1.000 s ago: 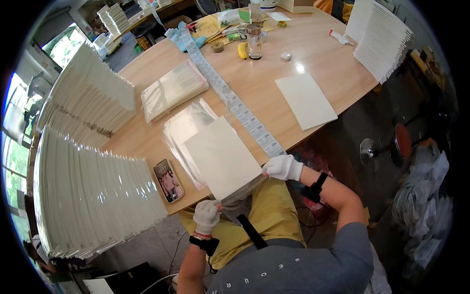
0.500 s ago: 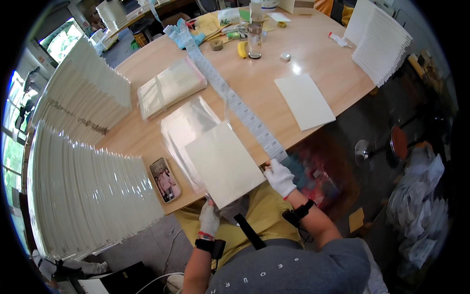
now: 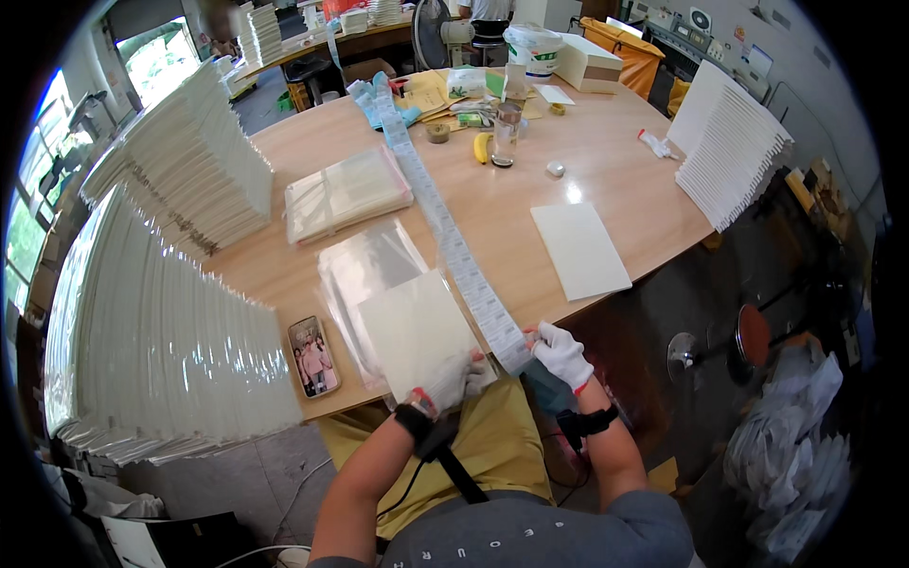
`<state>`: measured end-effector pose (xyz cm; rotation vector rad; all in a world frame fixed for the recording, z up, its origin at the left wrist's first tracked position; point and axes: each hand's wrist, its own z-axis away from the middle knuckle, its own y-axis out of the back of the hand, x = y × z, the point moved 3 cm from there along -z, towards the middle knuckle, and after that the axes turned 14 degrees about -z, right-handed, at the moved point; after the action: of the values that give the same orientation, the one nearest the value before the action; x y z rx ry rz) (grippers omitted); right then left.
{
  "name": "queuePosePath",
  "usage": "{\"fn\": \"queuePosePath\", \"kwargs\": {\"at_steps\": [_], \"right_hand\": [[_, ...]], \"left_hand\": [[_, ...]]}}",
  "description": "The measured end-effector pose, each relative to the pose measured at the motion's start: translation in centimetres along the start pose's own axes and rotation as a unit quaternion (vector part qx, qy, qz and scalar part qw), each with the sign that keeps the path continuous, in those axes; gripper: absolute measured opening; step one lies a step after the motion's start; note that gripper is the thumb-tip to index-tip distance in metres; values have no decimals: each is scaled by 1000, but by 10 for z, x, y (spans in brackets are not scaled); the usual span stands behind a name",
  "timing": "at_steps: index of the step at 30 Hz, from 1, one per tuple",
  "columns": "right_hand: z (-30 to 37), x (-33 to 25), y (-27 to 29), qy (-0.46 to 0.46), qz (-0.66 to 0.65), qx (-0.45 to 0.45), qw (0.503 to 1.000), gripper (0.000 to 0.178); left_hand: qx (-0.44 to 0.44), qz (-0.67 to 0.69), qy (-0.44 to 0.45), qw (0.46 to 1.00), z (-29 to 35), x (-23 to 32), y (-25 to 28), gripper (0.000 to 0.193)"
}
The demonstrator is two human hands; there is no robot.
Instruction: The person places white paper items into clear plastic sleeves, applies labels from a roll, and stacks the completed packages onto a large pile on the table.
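My left hand (image 3: 449,381), in a white glove, lies across the near edge of a cream-white board (image 3: 417,327), fingers stretched to the right. The board rests over clear plastic sleeves (image 3: 371,254) at the table's front edge. My right hand (image 3: 561,357), also gloved with bare fingertips, pinches the near end of a long strip of printed labels (image 3: 454,248) just right of the board. That strip runs back across the table to a light-blue cloth (image 3: 367,98). A phone (image 3: 312,356) lies left of the sleeves.
Tall stacks of wrapped white boards (image 3: 170,331) line the left side. A bundle of sleeves (image 3: 348,193) lies behind the loose ones. Another cream board (image 3: 580,251) is at right. Farther back are a glass (image 3: 506,134), a banana (image 3: 482,147) and a white stack (image 3: 734,147).
My left hand has come up from below the board's near edge onto its surface. The board has settled lower left onto the table. My right hand stays at the strip's end, slightly lower.
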<state>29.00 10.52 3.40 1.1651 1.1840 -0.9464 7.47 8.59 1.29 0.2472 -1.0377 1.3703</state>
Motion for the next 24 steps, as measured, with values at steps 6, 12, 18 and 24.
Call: {"fn": "queuePosePath", "kwargs": {"at_steps": [6,12,18,24], "right_hand": [[10,-19,18,172,253,-19,952,4],[38,-94,7,373,224,99,895,17],[-77,-56,-47,127,31,28,991,11],[-174,15,-115,3,73,-8,997,17]], "left_hand": [[-34,89,17,995,-50,-8,-28,20],[57,-19,-23,998,-59,-5,-37,21],[129,-377,-226,889,4,-2,-28,34],[439,-303,-235,813,98,-79,93,22]]}}
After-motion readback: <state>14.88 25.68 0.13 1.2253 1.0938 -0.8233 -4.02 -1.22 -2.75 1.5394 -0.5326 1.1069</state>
